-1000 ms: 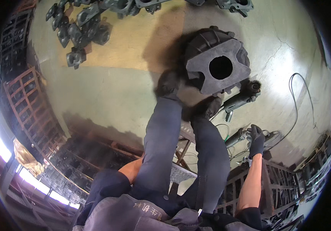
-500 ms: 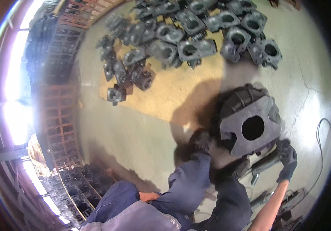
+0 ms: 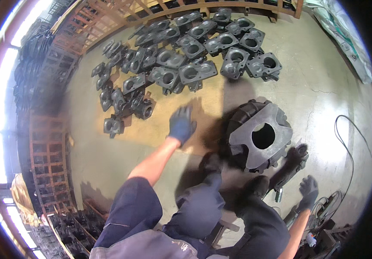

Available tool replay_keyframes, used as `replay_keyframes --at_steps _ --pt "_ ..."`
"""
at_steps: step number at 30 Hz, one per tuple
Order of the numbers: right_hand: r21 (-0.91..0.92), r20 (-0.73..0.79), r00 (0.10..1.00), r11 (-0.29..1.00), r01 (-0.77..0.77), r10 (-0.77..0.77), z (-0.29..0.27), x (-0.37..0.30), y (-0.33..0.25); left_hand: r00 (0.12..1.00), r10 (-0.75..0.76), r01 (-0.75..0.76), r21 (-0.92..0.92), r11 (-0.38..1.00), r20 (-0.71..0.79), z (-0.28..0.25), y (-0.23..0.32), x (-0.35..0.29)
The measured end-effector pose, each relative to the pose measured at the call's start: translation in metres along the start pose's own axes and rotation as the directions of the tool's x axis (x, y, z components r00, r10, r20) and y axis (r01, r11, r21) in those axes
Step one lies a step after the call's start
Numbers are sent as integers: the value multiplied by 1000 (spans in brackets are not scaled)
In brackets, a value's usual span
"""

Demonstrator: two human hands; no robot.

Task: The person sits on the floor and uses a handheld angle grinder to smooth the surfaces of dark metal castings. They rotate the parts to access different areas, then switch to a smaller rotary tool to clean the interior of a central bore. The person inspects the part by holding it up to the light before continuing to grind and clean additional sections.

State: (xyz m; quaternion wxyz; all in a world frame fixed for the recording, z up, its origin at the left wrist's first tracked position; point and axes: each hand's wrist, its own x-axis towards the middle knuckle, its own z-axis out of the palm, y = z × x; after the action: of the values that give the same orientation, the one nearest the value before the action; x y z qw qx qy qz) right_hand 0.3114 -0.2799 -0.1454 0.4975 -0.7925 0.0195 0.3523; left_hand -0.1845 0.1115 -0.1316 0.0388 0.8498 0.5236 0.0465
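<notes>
My left hand (image 3: pixel 181 126), in a dark blue-grey glove, reaches forward over the yellow-tan floor sheet with its fingers stretched out and nothing in them. Ahead of it lie grey metal castings (image 3: pixel 167 78) with round bores, grouped in rough rows. In the same kind of glove, my right hand (image 3: pixel 308 191) is at the lower right, fingers parted and empty. Beside it a long dark hand tool (image 3: pixel 286 172) with a shiny metal fitting rests on the floor. Between my hands, in front of my feet, sits a large ribbed metal housing (image 3: pixel 243 140) with a round hole in its flat face.
Wooden lattice crates (image 3: pixel 50 159) line the left side, and more slatted wood runs along the back. A black cable (image 3: pixel 350 151) loops over the floor at right. Plastic-wrapped material (image 3: pixel 339 39) lies at the far right. Dark parts (image 3: pixel 78 231) fill a crate at lower left.
My left arm has come into view and extended forward toward the castings. My right hand has let go of the tool and drawn back toward me. The view has shifted, showing more at the back.
</notes>
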Motion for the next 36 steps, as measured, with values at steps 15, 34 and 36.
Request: replay_keyframes --at_steps 15,34,36 --pt "-550 -33 999 835 -12 -7 30 34 133 974 -129 94 187 978 184 94 -48 206" --pt "-152 133 991 988 34 -14 51 -45 38 933 -196 246 -136 960 302 -95 77 55" --pt "-173 221 957 958 229 -189 51 -41 34 937 -176 248 -224 942 300 -130 106 46"
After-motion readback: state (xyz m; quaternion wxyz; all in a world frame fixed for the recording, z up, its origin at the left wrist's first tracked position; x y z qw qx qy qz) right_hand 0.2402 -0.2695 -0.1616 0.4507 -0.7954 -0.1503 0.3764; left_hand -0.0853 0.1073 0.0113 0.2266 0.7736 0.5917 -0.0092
